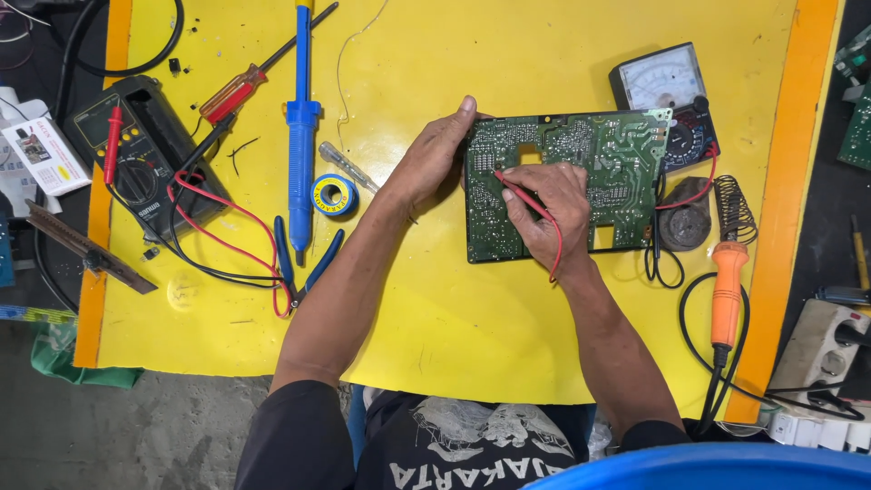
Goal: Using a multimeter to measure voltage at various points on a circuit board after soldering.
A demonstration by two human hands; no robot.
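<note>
On the yellow surface (pixel 454 318), a green circuit board (pixel 617 159) lies under both hands: left hand (pixel 435 154) spread, steadying its edge; right hand (pixel 544 209) pinching a red probe (pixel 526 195) (tip apparently touching the board).

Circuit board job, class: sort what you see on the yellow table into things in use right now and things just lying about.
In use:
green circuit board, steadied by the left hand
red probe, held in the right hand
analog meter

Lying about:
digital multimeter
blue desoldering pump
solder reel
red screwdriver
blue pliers
orange soldering iron
</note>
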